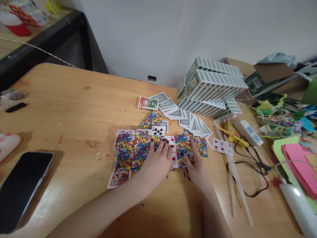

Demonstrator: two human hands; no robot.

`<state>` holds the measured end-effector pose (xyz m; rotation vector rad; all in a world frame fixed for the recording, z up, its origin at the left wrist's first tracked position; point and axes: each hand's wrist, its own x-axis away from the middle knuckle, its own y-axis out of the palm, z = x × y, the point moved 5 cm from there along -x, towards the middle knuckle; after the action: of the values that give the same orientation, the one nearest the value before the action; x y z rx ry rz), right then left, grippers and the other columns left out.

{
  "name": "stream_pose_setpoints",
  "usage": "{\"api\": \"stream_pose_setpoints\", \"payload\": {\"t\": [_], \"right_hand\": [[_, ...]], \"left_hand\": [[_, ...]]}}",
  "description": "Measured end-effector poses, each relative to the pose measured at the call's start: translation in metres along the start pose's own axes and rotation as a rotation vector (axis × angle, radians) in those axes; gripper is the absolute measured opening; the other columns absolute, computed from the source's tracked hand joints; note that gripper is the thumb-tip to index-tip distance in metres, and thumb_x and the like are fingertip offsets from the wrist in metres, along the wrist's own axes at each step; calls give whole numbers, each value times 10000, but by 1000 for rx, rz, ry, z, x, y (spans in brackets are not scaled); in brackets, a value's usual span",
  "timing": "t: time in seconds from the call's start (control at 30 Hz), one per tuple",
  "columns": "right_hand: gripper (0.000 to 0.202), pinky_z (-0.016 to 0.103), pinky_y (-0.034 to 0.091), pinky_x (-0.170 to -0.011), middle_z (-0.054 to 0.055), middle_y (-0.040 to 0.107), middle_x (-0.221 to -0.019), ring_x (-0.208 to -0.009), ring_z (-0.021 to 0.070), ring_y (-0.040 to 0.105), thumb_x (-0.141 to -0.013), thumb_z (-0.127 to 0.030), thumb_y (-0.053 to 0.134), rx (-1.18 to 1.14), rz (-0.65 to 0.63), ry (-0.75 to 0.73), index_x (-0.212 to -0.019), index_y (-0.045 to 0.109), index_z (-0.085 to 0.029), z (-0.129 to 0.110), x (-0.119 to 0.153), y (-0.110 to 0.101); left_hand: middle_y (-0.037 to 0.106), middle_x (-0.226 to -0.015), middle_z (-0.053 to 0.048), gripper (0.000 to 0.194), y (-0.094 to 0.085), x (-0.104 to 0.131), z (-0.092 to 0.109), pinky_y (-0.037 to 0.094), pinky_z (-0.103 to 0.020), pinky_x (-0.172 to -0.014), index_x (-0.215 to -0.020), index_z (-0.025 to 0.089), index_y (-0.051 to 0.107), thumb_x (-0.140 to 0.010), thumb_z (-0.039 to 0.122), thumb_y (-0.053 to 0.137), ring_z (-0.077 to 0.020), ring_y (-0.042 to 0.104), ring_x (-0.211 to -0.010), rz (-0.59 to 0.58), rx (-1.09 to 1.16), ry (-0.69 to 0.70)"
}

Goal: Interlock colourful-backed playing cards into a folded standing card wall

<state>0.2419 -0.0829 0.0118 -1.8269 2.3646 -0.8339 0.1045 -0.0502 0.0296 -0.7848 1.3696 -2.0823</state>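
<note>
Several playing cards lie in a row, covered by brightly coloured patterned paper (123,145). My left hand (159,160) lies flat over the middle of the row, fingers stretched out. Between my hands a hearts card (174,158) shows face up. My right hand (196,167) holds the patterned paper at the right end (201,142), thumb and forefinger on top and the other fingers bent at its lower edge. A ten of clubs (158,130) sticks out above my left fingers. A red-bordered card (119,178) projects below the row's left end.
Face-down cards (175,114) fan out behind the row, near a card box (148,103). Stacked card boxes (215,84) stand at the back. A yellow glue gun (234,135), glue sticks (237,185), cable and power strip (249,132) are right; a phone (24,188) is left.
</note>
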Motion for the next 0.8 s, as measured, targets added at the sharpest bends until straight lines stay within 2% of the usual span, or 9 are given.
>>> {"api": "stream_pose_setpoints", "payload": {"t": [0.1,0.3,0.4,0.53,0.7,0.8], "right_hand": [[742,206,349,-282,-63,485,-467,-289,97,392,-792,-421,481,-8,-67,34,-1405,156,-158,2,0,3],[756,215,364,-277,-55,501,-489,-286,104,408,-795,-425,485,-69,-91,45,-1405,118,-170,1,-3,5],[761,227,381,-285,-44,532,-512,-284,103,412,-789,-430,491,-82,-94,50,-1403,127,-169,2,-4,5],[745,212,367,-278,-82,474,-434,-273,105,407,-795,-424,478,-61,-77,46,-1402,130,-169,4,-3,6],[721,212,370,-284,-79,458,-448,-284,105,407,-808,-406,452,-35,-75,41,-1402,121,-169,2,-1,8],[711,223,372,-295,-65,462,-475,-304,112,403,-814,-402,433,-12,-85,30,-1401,113,-159,0,0,10]], "left_hand": [[396,-1347,-185,515,-3,1,0,254,-521,-1000,-1260,79,414,-833,365,449,-309,296,-1269,37,-11,1],[427,-1325,-182,527,-5,1,-3,292,-491,-990,-1242,94,433,-806,383,492,-294,339,-1250,51,12,11],[355,-1373,-182,585,-6,3,-8,285,-452,-1015,-1258,81,408,-769,374,542,-297,313,-1267,80,48,-9],[212,-1422,-230,726,-10,4,-17,276,-373,-1044,-1253,-8,391,-703,413,610,-320,230,-1302,127,65,-119],[309,-1387,-218,705,-8,2,-19,252,-365,-1062,-1259,1,396,-719,405,601,-300,234,-1305,63,30,-130],[314,-1387,-205,701,-7,0,-18,242,-358,-1069,-1270,4,392,-729,401,595,-291,239,-1305,37,9,-120]]}}
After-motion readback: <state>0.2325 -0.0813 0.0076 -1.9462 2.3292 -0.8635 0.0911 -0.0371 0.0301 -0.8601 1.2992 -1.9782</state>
